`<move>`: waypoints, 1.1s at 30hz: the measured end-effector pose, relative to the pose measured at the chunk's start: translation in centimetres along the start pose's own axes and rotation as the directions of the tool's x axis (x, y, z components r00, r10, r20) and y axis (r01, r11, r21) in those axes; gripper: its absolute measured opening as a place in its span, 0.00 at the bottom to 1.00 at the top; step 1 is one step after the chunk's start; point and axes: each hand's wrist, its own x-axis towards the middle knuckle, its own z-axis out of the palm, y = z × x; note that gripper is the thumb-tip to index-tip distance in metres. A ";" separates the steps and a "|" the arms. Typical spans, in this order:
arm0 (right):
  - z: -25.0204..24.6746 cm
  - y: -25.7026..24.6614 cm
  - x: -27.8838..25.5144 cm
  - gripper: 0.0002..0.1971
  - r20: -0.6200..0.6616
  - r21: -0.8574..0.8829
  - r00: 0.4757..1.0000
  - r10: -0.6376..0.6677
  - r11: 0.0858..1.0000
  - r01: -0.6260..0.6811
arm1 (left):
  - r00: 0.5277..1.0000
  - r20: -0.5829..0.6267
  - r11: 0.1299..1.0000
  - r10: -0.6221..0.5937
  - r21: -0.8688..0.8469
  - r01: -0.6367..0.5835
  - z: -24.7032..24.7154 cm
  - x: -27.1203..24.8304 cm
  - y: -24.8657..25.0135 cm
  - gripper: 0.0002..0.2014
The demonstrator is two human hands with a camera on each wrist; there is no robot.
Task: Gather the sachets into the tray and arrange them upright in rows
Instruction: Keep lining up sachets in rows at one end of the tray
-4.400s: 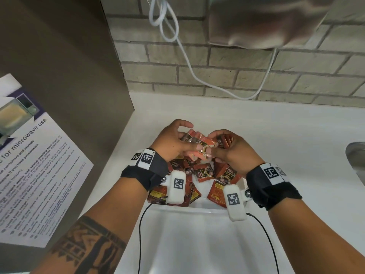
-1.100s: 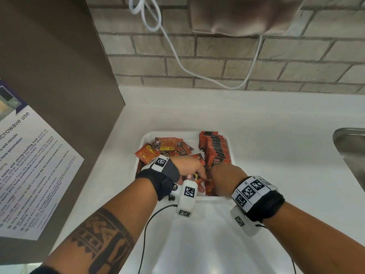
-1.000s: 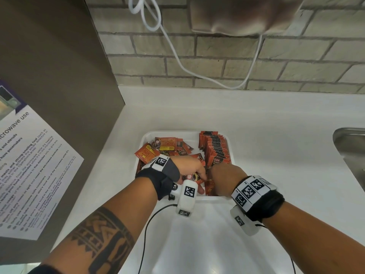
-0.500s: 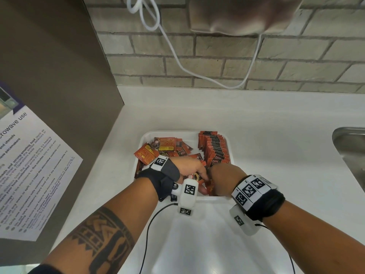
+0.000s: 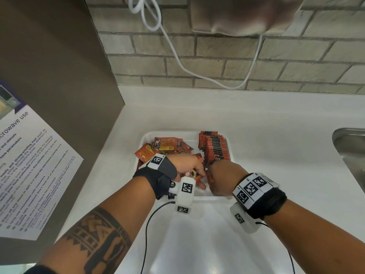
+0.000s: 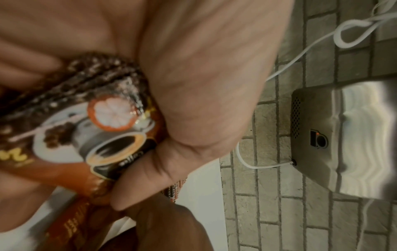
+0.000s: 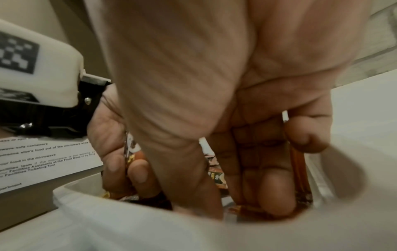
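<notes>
My left hand (image 5: 187,167) pinches a small stack of sachets (image 6: 90,135); my right hand (image 5: 225,177) is curled round the near sachets of the upright row (image 5: 214,149) at the tray's (image 5: 145,138) 3 o'clock. If I let go early, the row may topple toward the loose heap (image 5: 166,147) at 10 o'clock.

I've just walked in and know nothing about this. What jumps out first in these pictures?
Bright orange-red sachets fill a white tray on a pale counter: a neat upright row along its right side, a loose jumbled heap on its left. At the tray's near end, the left hand grips a small bundle of sachets while the right hand reaches in beside the row.
</notes>
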 end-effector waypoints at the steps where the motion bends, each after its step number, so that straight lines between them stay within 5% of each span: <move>1: -0.1 0.1 -0.1 0.11 -0.023 0.014 1.000 0.006 1.000 -0.006 | 1.000 -0.017 1.000 0.009 0.007 -0.009 -0.1 -0.2 0.1 0.05; 7: -1.0 0.7 -0.3 0.07 -0.189 0.038 0.982 0.002 0.999 0.005 | 0.986 -0.146 0.980 0.077 0.195 -0.047 -1.0 0.3 0.0 0.04; 10: -1.5 1.1 -0.1 0.09 -0.247 0.050 0.969 0.014 0.999 -0.002 | 0.991 -0.089 0.925 0.103 0.374 -0.062 -0.5 0.6 0.1 0.07; 14: -1.6 1.9 0.5 0.13 -0.274 0.110 0.961 0.043 0.994 -0.013 | 0.986 -0.066 0.640 0.152 0.767 -0.048 1.3 1.5 1.0 0.12; 18: -2.0 2.5 0.7 0.14 -0.318 0.213 0.945 0.080 0.977 -0.011 | 0.980 -0.093 0.456 0.176 0.890 0.002 3.0 2.6 1.6 0.15; 33: -1.9 5.3 1.1 0.09 -0.308 0.314 0.931 0.194 0.945 -0.093 | 0.982 -0.060 0.476 0.179 0.879 -0.033 3.4 4.7 2.3 0.18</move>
